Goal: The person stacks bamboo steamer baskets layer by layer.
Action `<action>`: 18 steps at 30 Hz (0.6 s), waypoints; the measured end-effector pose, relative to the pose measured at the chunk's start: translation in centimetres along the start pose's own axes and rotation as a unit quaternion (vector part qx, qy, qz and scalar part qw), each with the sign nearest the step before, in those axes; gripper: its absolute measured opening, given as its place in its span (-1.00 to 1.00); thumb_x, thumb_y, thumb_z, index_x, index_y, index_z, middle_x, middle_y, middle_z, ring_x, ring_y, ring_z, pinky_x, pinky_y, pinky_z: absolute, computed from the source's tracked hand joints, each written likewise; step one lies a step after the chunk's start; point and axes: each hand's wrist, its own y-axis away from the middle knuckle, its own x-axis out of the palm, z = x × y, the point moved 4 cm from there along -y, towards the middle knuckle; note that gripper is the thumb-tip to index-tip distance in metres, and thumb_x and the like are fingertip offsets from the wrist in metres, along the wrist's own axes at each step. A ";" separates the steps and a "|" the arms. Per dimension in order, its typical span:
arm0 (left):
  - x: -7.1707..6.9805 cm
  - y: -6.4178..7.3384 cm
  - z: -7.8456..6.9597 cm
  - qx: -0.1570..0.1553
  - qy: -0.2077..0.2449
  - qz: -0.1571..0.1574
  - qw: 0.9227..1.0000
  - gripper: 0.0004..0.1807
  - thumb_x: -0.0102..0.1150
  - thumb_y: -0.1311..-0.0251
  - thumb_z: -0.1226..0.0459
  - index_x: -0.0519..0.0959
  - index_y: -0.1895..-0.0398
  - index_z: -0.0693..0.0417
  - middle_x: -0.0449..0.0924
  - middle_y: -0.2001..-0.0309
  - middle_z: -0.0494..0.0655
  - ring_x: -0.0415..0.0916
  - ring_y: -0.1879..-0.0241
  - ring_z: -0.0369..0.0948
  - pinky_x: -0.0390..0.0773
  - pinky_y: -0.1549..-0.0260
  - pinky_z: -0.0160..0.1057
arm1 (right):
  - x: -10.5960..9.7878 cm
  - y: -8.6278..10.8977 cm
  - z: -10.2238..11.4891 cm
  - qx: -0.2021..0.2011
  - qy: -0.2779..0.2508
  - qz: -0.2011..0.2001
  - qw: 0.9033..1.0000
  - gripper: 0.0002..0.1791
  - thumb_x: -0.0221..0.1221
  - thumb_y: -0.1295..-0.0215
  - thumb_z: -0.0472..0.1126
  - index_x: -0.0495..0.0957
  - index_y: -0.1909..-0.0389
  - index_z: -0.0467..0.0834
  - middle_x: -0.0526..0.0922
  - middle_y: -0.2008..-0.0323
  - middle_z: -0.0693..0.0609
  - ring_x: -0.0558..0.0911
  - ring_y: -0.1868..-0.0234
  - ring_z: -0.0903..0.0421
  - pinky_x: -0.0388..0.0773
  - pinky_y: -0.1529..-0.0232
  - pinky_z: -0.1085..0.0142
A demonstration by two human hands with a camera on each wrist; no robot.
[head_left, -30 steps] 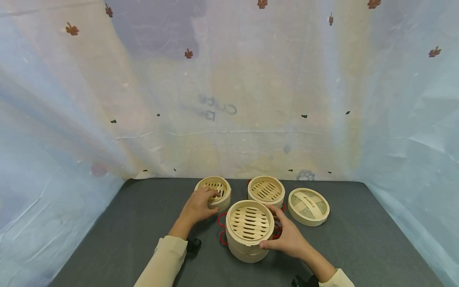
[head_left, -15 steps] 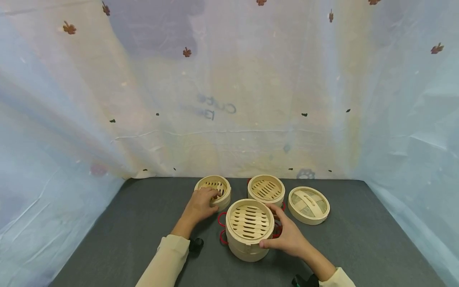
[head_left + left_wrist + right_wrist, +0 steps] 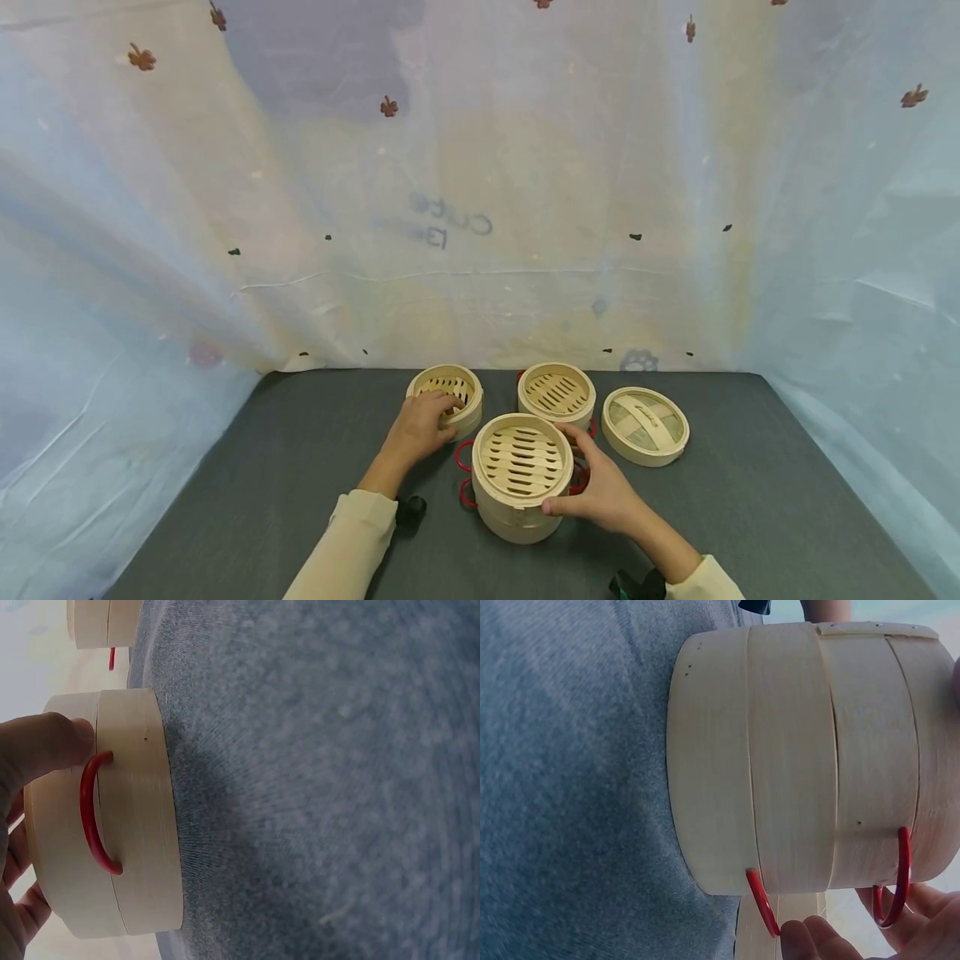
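My left hand grips a round bamboo steamer basket at the back left by its rim. In the left wrist view the thumb presses its side above a red handle; the other fingers are partly hidden behind the rim. Nearer me stands a stack of two bamboo steamer baskets, slatted on top, with red loop handles. Around its right side curls my right hand, thumb at the front and fingers at the back. In the right wrist view its fingers are close to the red handles.
Behind the stack sits another slatted bamboo steamer basket with red handles. A woven bamboo lid with a flat strap lies to its right. The dark grey table ends at a pale plastic curtain.
The head view has tilted slightly, so everything sits a little higher in it. Both hands keep their holds, and the baskets and lid stay in place.
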 end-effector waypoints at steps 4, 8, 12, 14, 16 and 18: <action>-0.1 0.0 -0.1 -0.003 -0.001 -0.001 1.000 -0.64 0.44 0.14 0.30 0.65 0.18 -0.12 0.60 0.34 -0.21 0.53 0.32 -0.19 0.42 0.31 -0.08 | 0.0 0.0 0.0 -0.002 0.004 0.000 1.000 0.09 0.48 0.08 -0.22 0.06 -0.47 -0.03 0.37 -0.26 -0.18 0.46 -0.20 -0.19 0.63 0.11 0.24; -0.2 0.1 -0.2 -0.007 -0.004 -0.002 1.000 -0.64 0.44 0.15 0.30 0.65 0.19 -0.12 0.59 0.35 -0.21 0.53 0.33 -0.20 0.41 0.32 -0.09 | 0.0 0.1 0.1 -0.008 0.003 0.005 1.000 0.08 0.47 0.06 -0.22 0.05 -0.46 -0.06 0.36 -0.26 -0.22 0.45 -0.20 -0.23 0.63 0.13 0.24; -0.1 0.2 -0.2 -0.013 -0.005 0.000 1.000 -0.63 0.44 0.14 0.29 0.65 0.18 -0.13 0.59 0.34 -0.22 0.53 0.32 -0.21 0.39 0.32 -0.11 | 0.1 0.1 0.2 -0.008 -0.004 0.006 1.000 0.07 0.47 0.05 -0.23 0.05 -0.46 -0.07 0.36 -0.25 -0.23 0.45 -0.19 -0.23 0.63 0.12 0.23; -0.1 0.2 -0.1 -0.014 -0.003 -0.001 1.000 -0.63 0.46 0.14 0.28 0.65 0.18 -0.14 0.59 0.33 -0.22 0.53 0.32 -0.20 0.39 0.31 -0.11 | 0.1 0.1 0.2 -0.009 -0.004 0.007 1.000 0.08 0.47 0.05 -0.23 0.05 -0.47 -0.07 0.36 -0.25 -0.23 0.45 -0.20 -0.22 0.63 0.12 0.24; 0.0 0.2 -0.1 -0.013 -0.003 -0.002 1.000 -0.62 0.47 0.14 0.27 0.65 0.17 -0.14 0.59 0.33 -0.22 0.53 0.31 -0.20 0.39 0.31 -0.11 | 0.0 0.1 0.2 -0.009 0.001 0.005 1.000 0.08 0.47 0.06 -0.22 0.05 -0.47 -0.07 0.36 -0.25 -0.23 0.45 -0.19 -0.22 0.62 0.12 0.25; 0.0 0.2 -0.1 -0.013 -0.003 -0.002 1.000 -0.62 0.48 0.14 0.26 0.65 0.17 -0.14 0.59 0.33 -0.23 0.53 0.31 -0.20 0.40 0.30 -0.11 | 0.0 0.1 0.2 -0.007 0.005 0.004 1.000 0.08 0.47 0.06 -0.22 0.05 -0.46 -0.06 0.36 -0.24 -0.23 0.45 -0.19 -0.21 0.62 0.13 0.26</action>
